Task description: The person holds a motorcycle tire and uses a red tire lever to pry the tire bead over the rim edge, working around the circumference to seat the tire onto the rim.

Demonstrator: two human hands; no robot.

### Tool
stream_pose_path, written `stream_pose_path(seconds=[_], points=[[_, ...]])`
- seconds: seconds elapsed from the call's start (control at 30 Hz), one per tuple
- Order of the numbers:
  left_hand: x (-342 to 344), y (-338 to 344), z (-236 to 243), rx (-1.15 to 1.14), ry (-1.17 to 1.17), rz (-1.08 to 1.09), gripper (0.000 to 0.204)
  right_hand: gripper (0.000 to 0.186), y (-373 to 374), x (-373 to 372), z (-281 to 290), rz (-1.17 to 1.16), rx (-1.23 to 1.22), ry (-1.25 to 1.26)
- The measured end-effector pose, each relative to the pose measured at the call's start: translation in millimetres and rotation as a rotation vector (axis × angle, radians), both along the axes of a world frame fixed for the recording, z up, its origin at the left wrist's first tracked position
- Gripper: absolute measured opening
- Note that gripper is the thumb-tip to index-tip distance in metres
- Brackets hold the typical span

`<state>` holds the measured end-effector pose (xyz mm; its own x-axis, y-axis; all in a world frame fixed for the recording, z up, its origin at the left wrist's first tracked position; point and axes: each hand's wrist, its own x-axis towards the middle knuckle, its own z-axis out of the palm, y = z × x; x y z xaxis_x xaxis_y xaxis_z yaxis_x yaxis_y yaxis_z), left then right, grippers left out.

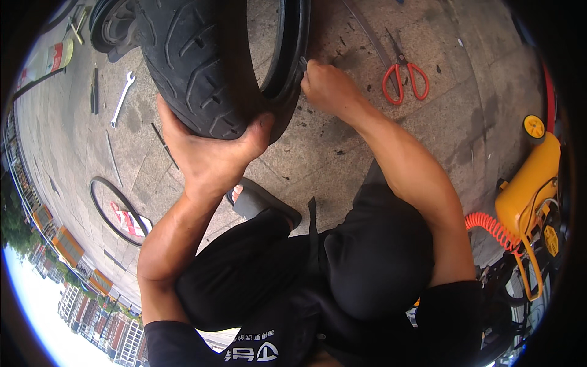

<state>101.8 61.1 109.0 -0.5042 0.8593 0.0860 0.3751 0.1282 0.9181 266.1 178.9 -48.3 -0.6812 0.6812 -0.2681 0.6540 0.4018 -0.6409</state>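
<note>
A black motorcycle tire [189, 61] with deep tread grooves stands upright in front of me, its open inner side facing right. My left hand [211, 150] grips its near end, the thumb over the right sidewall and the fingers on the left of the tread. Close beside the tire's right edge, my right hand [327, 88] is closed. A small grey tip [303, 62] sticks out of its fingers and meets the tire's edge; the rest is hidden in the fist.
Red-handled scissors [402, 79] lie right of my right hand. On the left are a wrench [123, 98], a black rubber loop [98, 205] and part of a wheel [115, 24]. A yellow air tank [529, 180] with a red coiled hose [492, 232] stands at the right.
</note>
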Motion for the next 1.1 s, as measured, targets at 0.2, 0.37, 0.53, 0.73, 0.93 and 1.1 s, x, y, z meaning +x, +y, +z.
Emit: stream_pose_path(seconds=[0.2,0.37,0.53,0.73,0.93,1.1], points=[[1,6,4,-0.039,0.008,0.019,0.080,0.015,12,-5,10,-0.028,0.188,0.000],[-5,10,3,-0.019,-0.020,0.022,0.080,0.014,18,-6,11,0.051,0.098,-0.077],[-5,9,4,-0.058,-0.013,0.028,0.081,0.015,21,-6,13,0.021,0.201,-0.026],[-3,13,8,-0.059,-0.001,0.039,0.086,0.015,13,-4,15,0.081,0.123,-0.040],[4,14,16,-0.094,0.000,0.028,0.090,0.016,7,-2,11,0.051,0.145,-0.022],[10,18,17,-0.101,-0.028,0.039,0.090,0.015,22,-6,9,0.009,0.195,-0.077]])
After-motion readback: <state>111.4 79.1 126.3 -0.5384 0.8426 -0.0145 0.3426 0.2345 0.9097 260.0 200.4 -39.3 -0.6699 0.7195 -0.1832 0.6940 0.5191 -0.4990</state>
